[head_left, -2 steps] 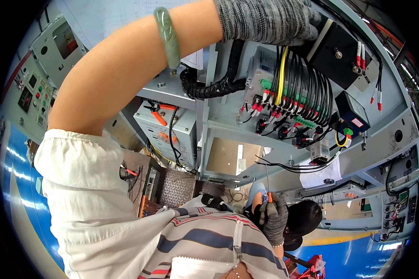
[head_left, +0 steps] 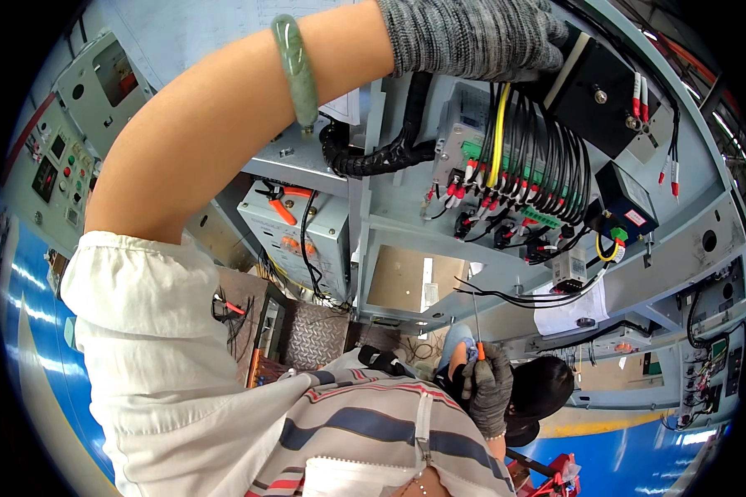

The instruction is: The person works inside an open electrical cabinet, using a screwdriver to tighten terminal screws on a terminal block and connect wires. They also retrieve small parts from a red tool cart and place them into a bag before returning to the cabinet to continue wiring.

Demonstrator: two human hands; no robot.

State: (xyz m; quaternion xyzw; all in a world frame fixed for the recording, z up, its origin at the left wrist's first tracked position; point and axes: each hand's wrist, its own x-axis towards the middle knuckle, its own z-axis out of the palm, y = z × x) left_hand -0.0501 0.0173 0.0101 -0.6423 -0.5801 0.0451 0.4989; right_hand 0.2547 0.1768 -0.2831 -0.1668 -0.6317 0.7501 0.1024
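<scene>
A white-and-red label [head_left: 635, 219] sits on the dark box [head_left: 624, 192], its writing too small for us to read. At the top, our gloved left hand [head_left: 482, 37] is at the black block [head_left: 588, 95], its fingertips partly hidden, so we cannot tell whether it grips. Our gloved right hand [head_left: 492, 388] is closed around an orange-handled screwdriver [head_left: 481, 351] before our body, shaft pointing up toward black cables [head_left: 518, 301]
</scene>
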